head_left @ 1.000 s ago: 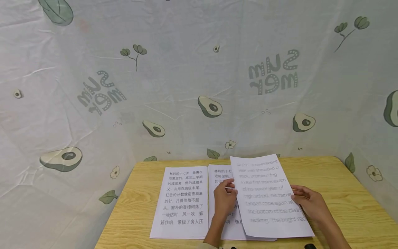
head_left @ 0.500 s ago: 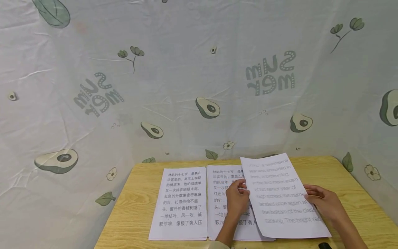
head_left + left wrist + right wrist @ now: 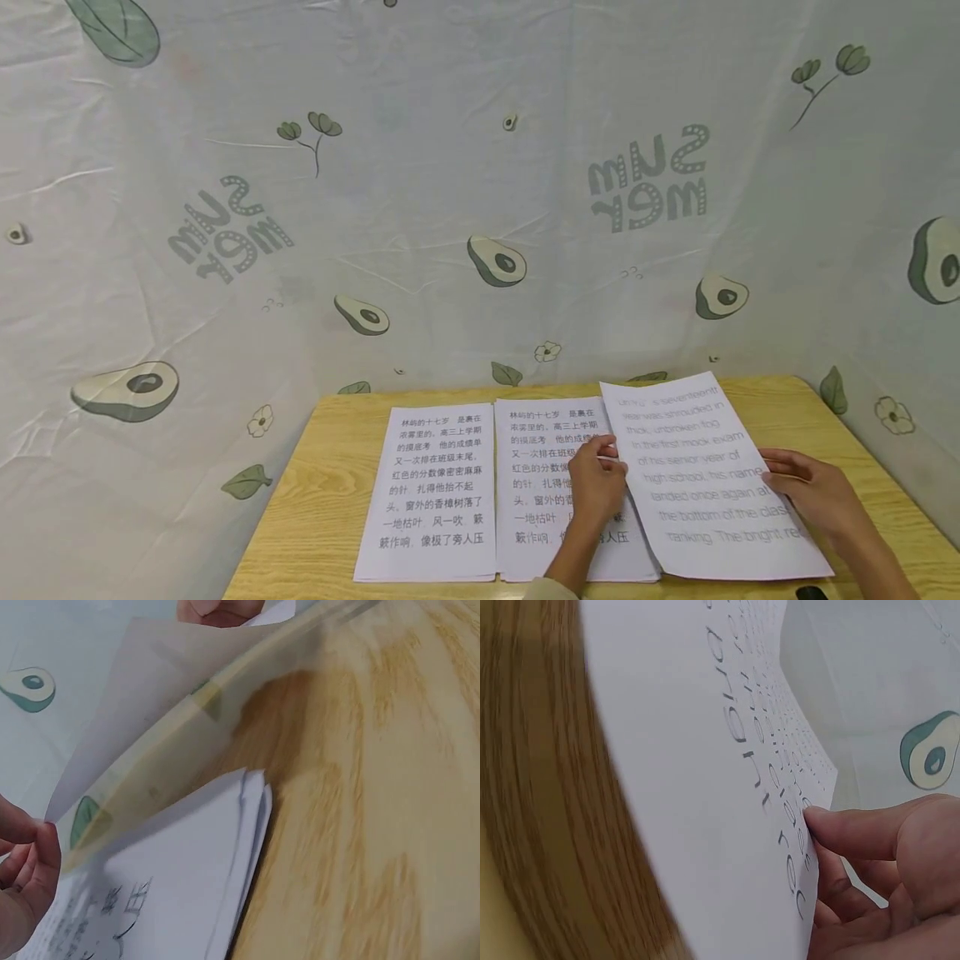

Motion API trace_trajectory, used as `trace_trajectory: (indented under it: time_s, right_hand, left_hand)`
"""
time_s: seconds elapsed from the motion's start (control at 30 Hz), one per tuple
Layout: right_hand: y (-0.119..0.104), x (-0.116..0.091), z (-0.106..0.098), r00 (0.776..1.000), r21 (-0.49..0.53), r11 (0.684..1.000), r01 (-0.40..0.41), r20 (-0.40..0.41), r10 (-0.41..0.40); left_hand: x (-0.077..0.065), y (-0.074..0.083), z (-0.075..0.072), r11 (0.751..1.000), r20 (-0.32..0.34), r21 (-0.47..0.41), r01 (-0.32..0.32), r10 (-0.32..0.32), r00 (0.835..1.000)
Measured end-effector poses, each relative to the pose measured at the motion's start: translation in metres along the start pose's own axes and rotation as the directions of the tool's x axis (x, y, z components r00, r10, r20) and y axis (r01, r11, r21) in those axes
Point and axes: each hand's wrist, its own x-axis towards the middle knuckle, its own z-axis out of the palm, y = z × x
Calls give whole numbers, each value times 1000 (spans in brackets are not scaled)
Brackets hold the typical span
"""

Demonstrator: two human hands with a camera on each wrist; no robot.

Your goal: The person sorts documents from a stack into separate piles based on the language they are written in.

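A sheet of paper (image 3: 705,508) printed with English text is held up between both hands, tilted above the tabletop. My left hand (image 3: 597,487) pinches its left edge, in front of the right-hand stack of Chinese-text paper (image 3: 551,533). At the opposite edge, my right hand (image 3: 817,496) grips the sheet, thumb on the printed face as the right wrist view shows. Several layered page corners of the stack (image 3: 195,862) lie below the lifted sheet in the left wrist view. The sheet covers a strip of that stack's right side.
Another stack of Chinese-text paper (image 3: 435,500) lies to the left, close beside the covered one. The wooden table (image 3: 300,500) backs onto a pale hanging cloth (image 3: 420,208) printed with avocados. A small dark object (image 3: 812,593) shows at the bottom edge.
Both hands have carried the English sheet to the right, uncovering most of the right-hand Chinese stack. The head view has shifted slightly. Both holds look unchanged.
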Motion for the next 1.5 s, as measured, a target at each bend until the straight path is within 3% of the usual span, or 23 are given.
trace_trajectory:
  time_s: [0.4, 0.9, 1.23, 1.33, 1.5]
  right_hand:
    - [21, 2, -16, 999, -11, 999, -45, 8, 45]
    - [30, 1, -13, 995, -34, 995, -96, 35, 98]
    - [33, 2, -9, 993, -38, 993, -116, 30, 117]
    - [30, 1, -11, 995, -75, 992, -96, 33, 99]
    - [22, -3, -16, 998, -242, 969, -52, 11, 57]
  left_hand:
    - [-4, -6, 23, 996, 13, 6, -87, 87, 996]
    - [-3, -12, 30, 994, 67, 98, -50, 43, 997]
    - [-1, -15, 31, 994, 75, 94, -56, 49, 996]
    - [-1, -13, 29, 994, 74, 87, -58, 52, 996]
    - [-1, -6, 21, 994, 63, 93, -52, 46, 997]
